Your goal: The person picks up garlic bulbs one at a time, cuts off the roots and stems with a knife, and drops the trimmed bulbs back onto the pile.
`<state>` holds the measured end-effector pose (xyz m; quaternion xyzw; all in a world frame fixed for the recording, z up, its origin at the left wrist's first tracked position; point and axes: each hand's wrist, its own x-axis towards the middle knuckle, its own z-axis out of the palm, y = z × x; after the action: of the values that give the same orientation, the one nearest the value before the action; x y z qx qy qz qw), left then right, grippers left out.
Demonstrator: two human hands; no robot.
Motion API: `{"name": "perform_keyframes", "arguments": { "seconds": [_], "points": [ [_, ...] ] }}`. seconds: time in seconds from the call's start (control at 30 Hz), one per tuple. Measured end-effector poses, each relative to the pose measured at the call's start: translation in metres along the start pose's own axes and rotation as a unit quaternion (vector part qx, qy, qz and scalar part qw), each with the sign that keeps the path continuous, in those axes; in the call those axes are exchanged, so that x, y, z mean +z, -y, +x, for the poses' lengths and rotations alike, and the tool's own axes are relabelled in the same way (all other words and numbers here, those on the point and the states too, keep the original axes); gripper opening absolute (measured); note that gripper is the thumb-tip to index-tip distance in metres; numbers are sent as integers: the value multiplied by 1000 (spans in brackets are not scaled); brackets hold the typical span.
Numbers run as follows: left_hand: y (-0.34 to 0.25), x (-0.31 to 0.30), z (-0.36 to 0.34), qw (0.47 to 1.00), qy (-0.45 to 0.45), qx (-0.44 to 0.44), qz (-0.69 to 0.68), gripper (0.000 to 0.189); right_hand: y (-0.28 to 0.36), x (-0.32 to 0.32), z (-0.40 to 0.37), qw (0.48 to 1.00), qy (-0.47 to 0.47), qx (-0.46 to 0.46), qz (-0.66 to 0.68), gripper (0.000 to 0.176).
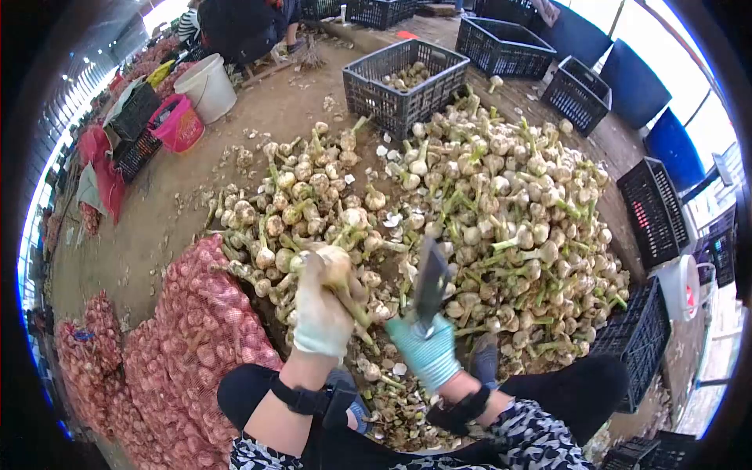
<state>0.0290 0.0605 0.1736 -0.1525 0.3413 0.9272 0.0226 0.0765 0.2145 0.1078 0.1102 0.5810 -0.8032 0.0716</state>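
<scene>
My left hand, in a pale glove, is closed around a garlic bulb whose green stem points down to the right. To its right my right hand, in a light green and white glove, grips a knife with its dark, wide blade pointing up. The blade stands apart from the bulb. Behind the hands lie a smaller garlic heap on the left and a large garlic heap on the right. Cut stems and scraps lie below, between my legs.
Red mesh sacks of garlic stand at the left. A black crate holding some bulbs stands behind the heaps. More black crates line the right side. A white bucket and pink bucket stand back left, near another person.
</scene>
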Motion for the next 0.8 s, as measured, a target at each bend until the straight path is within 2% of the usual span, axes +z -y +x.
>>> {"name": "perform_keyframes", "arguments": {
  "seconds": [0.03,0.07,0.1,0.17,0.2,0.27,0.3,0.33,0.37,0.43,0.47,0.5,0.57,0.63,0.67,0.7,0.77,0.8],
  "points": [
    [1,-1,5,997,-60,27,-43,30,18,23,-18,993,25,56,-105,15],
    [1,-3,11,991,-101,31,-86,30,-4,37,-25,998,8,-22,-51,16],
    [1,-5,16,981,-141,36,-129,30,-13,52,-30,1000,-15,-11,15,17],
    [-4,0,13,974,-158,31,-159,28,-33,66,-25,998,-26,62,10,17],
    [-4,2,12,966,-174,23,-191,25,-47,71,-20,997,-28,64,13,17],
    [-5,-5,9,971,-163,32,-173,25,-69,72,-10,998,-46,40,-27,17],
    [-7,-9,9,975,-151,45,-159,24,-74,66,-11,995,-13,-16,-94,18],
    [-14,-13,13,973,-163,3,-164,23,-83,55,-8,988,31,73,-133,19],
    [-14,-39,25,954,-197,6,-224,23,-99,37,0,969,75,161,-169,21],
    [-30,-16,23,951,-261,-12,-165,45,-165,-15,6,958,-53,244,-139,28],
    [-29,-52,35,992,-107,36,-63,48,-193,-41,13,945,-63,239,-214,29],
    [-28,-25,34,988,119,60,-78,43,-157,-39,6,936,-63,158,-309,27],
    [-10,8,29,990,102,68,-63,40,-152,-38,24,918,-4,159,-363,43],
    [-5,37,32,990,93,105,-18,40,-123,-26,55,899,-47,80,-429,37],
    [-10,45,34,988,90,123,8,43,-121,-26,75,913,-82,45,-396,35],
    [-23,48,35,984,-5,133,115,41,-152,-39,112,926,-74,25,-369,33],
    [-37,25,41,992,-81,64,76,36,-92,-20,144,854,-83,-29,-512,26],
    [-41,26,34,989,-116,34,89,29,-85,-16,170,865,-62,-46,-496,23]
  ]
}}
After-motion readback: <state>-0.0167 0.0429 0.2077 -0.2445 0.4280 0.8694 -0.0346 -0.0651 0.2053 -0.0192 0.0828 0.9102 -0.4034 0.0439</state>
